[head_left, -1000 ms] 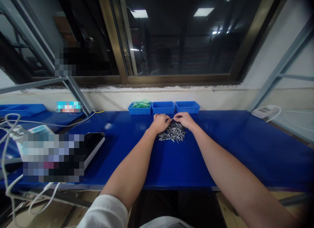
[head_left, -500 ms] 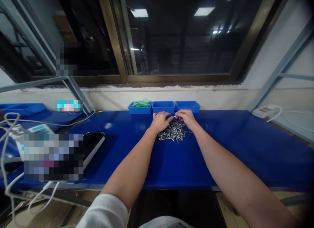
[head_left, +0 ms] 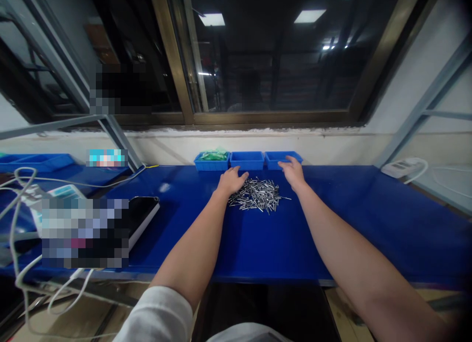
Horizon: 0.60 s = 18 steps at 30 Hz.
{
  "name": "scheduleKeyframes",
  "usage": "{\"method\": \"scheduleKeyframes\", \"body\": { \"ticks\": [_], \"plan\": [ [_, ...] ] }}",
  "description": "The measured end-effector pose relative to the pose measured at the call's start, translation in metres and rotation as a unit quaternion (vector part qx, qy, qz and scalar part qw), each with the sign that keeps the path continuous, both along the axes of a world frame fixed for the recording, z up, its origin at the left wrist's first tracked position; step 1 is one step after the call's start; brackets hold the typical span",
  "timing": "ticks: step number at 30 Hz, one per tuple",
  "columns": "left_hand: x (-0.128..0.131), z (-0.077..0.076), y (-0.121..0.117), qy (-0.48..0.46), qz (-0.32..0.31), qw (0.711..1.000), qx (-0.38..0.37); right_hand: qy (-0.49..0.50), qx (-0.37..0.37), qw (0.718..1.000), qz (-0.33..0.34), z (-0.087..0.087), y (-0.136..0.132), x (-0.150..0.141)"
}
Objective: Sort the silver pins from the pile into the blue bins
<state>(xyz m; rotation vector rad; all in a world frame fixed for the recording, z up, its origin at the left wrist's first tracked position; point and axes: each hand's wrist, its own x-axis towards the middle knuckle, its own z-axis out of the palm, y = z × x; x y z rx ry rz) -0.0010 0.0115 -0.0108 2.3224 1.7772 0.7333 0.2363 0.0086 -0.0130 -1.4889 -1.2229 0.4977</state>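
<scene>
A loose pile of small, shiny metal pins (head_left: 261, 196), shaped like blind rivets, lies on the blue table. At the pile's left edge rests my left hand (head_left: 231, 181), fingers spread and palm down, with no pin visible in it. My right hand (head_left: 293, 173) is raised at the front rim of the right blue bin (head_left: 273, 158). Its fingers are apart and I see nothing held between them. The pile sits between my two hands, closer to the left one.
Along the wall stand a middle blue bin (head_left: 246, 161) and a left blue bin (head_left: 212, 166) holding green plastic bags (head_left: 213, 155). On the left are a dark-screened device (head_left: 142, 209) and white cables (head_left: 16, 243). A white power strip (head_left: 400, 166) lies at right.
My hands have parted from near each other above the pile. The right one moved up to the right bin and its fingers opened; the left shifted left and down.
</scene>
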Motion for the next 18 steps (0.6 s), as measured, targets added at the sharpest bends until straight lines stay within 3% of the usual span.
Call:
{"method": "scheduleKeyframes", "body": {
  "ticks": [5, 9, 12, 18],
  "plan": [
    [-0.001, -0.001, -0.008, 0.042, -0.045, 0.997, -0.049, -0.235, -0.115, 0.965, -0.013, -0.005, -0.009, -0.003],
    [0.005, -0.001, -0.014, 0.069, -0.064, 0.992, -0.087, -0.344, -0.113, 0.932, 0.03, -0.01, -0.017, -0.013],
    [0.007, -0.001, -0.015, 0.086, -0.073, 0.989, -0.099, -0.37, -0.087, 0.923, 0.055, -0.013, -0.018, -0.017],
    [0.007, -0.001, -0.014, 0.094, -0.08, 0.988, -0.095, -0.327, -0.074, 0.938, 0.092, -0.015, -0.015, -0.015]
  ]
}}
